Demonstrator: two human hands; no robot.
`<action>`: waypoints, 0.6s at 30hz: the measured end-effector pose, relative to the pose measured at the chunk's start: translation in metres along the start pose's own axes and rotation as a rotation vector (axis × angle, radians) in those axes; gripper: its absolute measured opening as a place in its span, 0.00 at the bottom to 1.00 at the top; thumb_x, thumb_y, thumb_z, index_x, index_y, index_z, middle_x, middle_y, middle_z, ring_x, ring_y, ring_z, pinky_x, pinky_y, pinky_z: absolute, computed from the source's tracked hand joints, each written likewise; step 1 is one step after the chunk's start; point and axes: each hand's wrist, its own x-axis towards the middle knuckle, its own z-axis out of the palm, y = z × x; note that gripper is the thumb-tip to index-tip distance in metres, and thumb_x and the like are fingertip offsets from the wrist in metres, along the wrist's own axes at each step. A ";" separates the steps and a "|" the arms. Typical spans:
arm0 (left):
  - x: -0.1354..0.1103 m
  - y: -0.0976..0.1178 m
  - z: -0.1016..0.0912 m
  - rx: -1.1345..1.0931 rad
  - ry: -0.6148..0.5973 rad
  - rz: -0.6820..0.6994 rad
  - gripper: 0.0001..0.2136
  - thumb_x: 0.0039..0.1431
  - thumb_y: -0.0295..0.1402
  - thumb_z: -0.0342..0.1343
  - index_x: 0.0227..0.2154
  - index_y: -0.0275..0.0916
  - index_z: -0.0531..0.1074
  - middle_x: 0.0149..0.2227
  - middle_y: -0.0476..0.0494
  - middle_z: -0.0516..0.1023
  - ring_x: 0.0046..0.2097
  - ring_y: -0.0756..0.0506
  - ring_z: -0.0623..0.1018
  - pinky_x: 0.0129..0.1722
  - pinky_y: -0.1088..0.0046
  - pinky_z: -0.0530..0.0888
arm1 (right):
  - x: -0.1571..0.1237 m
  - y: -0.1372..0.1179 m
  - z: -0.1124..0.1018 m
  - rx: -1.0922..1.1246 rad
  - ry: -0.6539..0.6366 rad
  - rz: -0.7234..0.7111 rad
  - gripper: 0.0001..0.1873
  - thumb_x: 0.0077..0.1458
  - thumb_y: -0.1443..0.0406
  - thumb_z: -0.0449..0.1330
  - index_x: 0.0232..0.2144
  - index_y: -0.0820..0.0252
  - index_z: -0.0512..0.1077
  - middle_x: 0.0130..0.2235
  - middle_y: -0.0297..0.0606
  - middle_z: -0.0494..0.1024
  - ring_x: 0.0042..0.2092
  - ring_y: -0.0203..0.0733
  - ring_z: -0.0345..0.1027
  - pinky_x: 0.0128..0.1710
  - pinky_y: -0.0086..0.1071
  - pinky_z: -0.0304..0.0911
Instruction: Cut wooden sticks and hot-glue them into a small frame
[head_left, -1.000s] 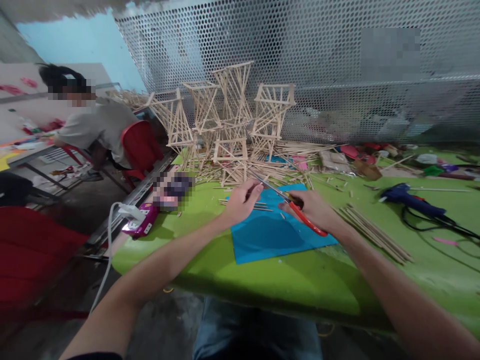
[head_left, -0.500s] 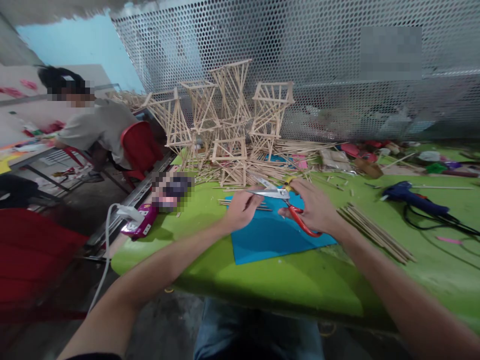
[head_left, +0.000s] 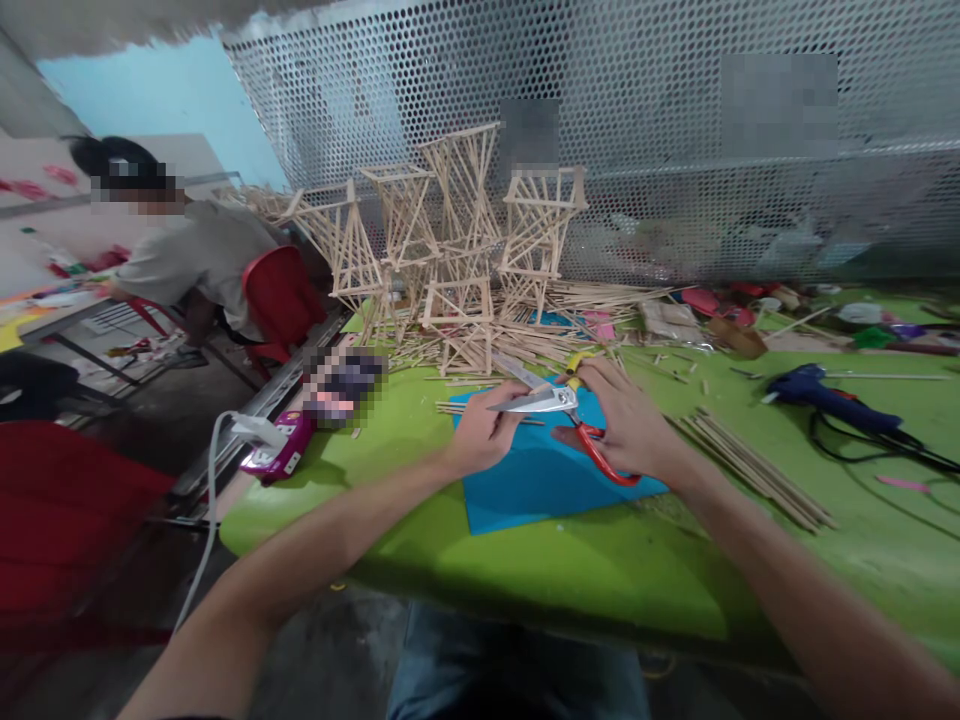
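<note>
My right hand is closed around the handles of a pair of scissors, one handle red and one yellow. The two metal blades are spread apart and point left, over my left hand. That hand is curled with its fingertips close to the lower blade; whatever it may hold is too small to make out. Beneath both hands lies a blue sheet. A few thin wooden sticks rest on the sheet's far left edge, partly hidden by my left hand.
A stick-built structure stands behind loose sticks on the green table. At right are a stick bundle and a blue glue gun with its cord. A purple power strip sits left. Another person sits beyond.
The scissor blades are spread wider, and the lower blade has come down a little toward my left hand. My hands have otherwise hardly moved.
</note>
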 end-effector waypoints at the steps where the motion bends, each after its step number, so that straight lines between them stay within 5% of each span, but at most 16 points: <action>1: 0.000 0.000 0.000 0.001 0.007 0.004 0.16 0.73 0.42 0.46 0.44 0.39 0.75 0.33 0.43 0.80 0.32 0.46 0.77 0.34 0.69 0.75 | 0.000 0.000 0.001 0.009 0.001 -0.001 0.27 0.58 0.49 0.63 0.52 0.58 0.66 0.53 0.52 0.71 0.55 0.61 0.67 0.55 0.50 0.64; 18: -0.003 -0.002 0.003 -0.083 0.021 -0.011 0.15 0.73 0.40 0.47 0.47 0.37 0.75 0.31 0.45 0.79 0.27 0.50 0.72 0.27 0.73 0.70 | -0.003 -0.001 0.015 0.208 0.027 -0.005 0.32 0.52 0.49 0.69 0.51 0.57 0.64 0.53 0.52 0.70 0.55 0.62 0.67 0.54 0.49 0.65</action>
